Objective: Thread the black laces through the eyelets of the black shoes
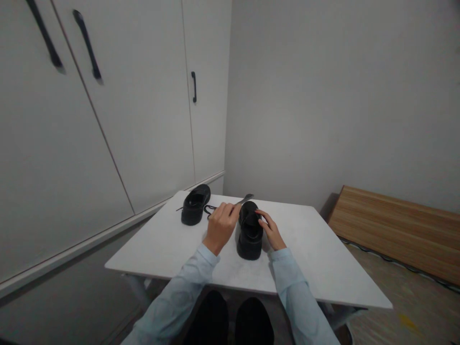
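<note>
A black shoe (249,244) stands on the white table (294,239), its heel towards me and its opening facing up. My left hand (222,225) is closed just left of this shoe. A thin dark strip (246,198) slants out beyond its fingers; what exactly the fist holds is unclear. On the shoe's right side, my right hand (271,231) grips the edge near the opening with fingers and thumb. Another black shoe (193,211) rests at the table's back left. Black lace loops (209,209) show between that shoe and my left hand.
White cabinets (151,105) with dark handles run along the left side. A grey wall (323,105) rises behind the table. At the right, a wood-grain board (395,225) lies beyond the table edge. My dark-clothed knees are below the near edge.
</note>
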Available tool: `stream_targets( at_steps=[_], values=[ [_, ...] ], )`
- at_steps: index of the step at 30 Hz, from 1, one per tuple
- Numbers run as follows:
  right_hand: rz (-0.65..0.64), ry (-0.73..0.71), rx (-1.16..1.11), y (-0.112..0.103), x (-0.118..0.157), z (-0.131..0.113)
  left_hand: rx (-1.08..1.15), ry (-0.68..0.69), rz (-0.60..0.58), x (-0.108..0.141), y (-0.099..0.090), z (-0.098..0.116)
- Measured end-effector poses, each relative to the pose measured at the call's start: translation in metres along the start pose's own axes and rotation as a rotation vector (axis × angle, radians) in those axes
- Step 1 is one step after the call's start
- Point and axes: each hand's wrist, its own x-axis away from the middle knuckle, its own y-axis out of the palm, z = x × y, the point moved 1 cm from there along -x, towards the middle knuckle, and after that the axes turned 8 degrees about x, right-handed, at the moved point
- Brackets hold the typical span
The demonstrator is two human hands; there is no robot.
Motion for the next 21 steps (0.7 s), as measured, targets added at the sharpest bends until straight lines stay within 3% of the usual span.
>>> stream_targets(
  at_steps=[4,8,21],
  values=[
    [0.038,0.034,-0.095,0.001,0.0,-0.003,-0.027,0.185,0.06,0.015,-0.007,0.025],
    [0.057,0.09,-0.159,0.003,0.001,-0.003,-0.015,0.276,0.035,0.031,-0.01,0.044],
    [0.088,0.101,-0.221,-0.002,0.004,-0.007,0.037,0.341,-0.279,0.054,-0.016,0.087]
  ],
)
